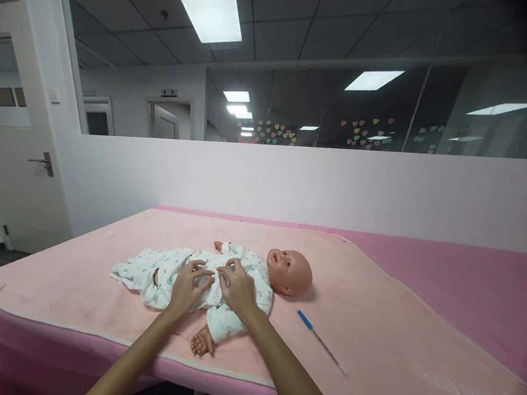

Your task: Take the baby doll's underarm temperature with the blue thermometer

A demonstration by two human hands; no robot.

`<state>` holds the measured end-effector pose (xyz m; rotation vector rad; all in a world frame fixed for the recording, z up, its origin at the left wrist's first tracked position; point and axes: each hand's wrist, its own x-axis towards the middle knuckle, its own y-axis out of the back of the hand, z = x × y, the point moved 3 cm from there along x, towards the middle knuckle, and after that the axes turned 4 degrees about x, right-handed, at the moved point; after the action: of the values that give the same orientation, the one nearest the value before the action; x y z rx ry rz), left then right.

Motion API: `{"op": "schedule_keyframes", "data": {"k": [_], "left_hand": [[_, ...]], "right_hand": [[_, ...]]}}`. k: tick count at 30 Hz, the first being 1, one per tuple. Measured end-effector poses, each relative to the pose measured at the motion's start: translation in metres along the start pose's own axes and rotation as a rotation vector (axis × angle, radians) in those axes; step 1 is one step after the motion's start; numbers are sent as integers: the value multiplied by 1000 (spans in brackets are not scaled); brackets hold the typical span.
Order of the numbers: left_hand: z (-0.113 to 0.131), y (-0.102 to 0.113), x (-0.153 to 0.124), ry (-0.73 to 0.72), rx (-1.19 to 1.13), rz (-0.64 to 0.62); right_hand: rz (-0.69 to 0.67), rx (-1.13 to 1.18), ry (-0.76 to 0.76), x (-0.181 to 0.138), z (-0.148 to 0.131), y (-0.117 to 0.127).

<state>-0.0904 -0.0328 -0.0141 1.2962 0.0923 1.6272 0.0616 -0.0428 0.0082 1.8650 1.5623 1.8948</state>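
Observation:
A baby doll (289,271) in a white patterned onesie (169,272) lies on its back on a pink blanket (382,310), head to the right. My left hand (188,287) rests on the doll's belly, fingers curled and pinching the onesie fabric. My right hand (237,286) sits on the chest right beside it, fingers also bent into the cloth. The doll's near arm (208,339) sticks out toward me below my hands.
A thin pen-like stick with a blue end (322,342) lies on the blanket right of the doll. The table's front edge (120,349) runs close to me. A low white partition wall (335,186) stands behind, a door (12,138) at the far left.

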Motion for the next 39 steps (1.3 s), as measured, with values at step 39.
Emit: {"op": "schedule_keyframes", "data": {"k": [39], "left_hand": [[104, 31, 24, -84, -409, -277]], "right_hand": [[47, 574, -483, -55, 11, 146]]}}
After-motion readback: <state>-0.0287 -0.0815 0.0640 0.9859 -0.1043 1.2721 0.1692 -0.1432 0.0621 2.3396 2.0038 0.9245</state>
